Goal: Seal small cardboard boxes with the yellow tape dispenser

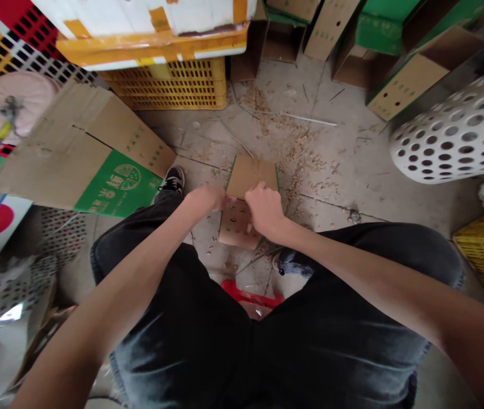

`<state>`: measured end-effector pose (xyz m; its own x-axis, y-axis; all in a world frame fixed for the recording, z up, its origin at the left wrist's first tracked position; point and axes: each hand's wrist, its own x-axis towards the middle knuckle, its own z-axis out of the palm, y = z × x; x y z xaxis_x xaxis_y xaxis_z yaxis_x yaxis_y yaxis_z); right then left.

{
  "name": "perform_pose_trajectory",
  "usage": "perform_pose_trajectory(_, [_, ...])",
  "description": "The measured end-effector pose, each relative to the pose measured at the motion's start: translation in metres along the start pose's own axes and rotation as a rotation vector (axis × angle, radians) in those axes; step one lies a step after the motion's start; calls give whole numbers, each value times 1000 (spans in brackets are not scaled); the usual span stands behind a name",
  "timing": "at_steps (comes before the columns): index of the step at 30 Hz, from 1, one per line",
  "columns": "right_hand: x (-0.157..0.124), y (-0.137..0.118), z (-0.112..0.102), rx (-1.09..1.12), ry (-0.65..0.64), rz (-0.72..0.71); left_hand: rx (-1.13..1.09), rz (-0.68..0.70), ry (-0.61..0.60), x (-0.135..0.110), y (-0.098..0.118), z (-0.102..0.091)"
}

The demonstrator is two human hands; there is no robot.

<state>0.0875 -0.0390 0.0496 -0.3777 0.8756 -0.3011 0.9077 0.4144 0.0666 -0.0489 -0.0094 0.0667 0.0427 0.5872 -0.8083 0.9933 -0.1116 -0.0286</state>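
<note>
Between my feet a small brown cardboard box [254, 169] with green edges stands on the floor. Its near side has several punched holes and small green print. My left hand [210, 199] is closed at the box's left edge, with its fingertips against the cardboard. My right hand [264, 209] is curled over the box's right part, knuckles up, where the top meets the near side. What lies under the right fingers is hidden.
Left of me leans a large flattened carton [67, 136] with green print. A yellow crate [174, 85] bears a white foam box [140, 25]. Open cartons [370, 51] stand at the back right, beside a white perforated basket [459, 128]. Brown scraps [305, 147] litter the floor. Below me is a red stool edge [250, 295].
</note>
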Motion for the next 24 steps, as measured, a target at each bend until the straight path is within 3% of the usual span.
perform_pose_trajectory(7, [-1, -2, 2, -42, 50, -7, 14, 17, 9, 7, -2, 4])
perform_pose_trajectory(12, [-3, -3, -3, -37, 10, -27, -31, 47, 49, 10, -3, 7])
perform_pose_trajectory(24, [-1, -1, -1, -13, 10, -23, -20, 0, -5, 6, -3, 4])
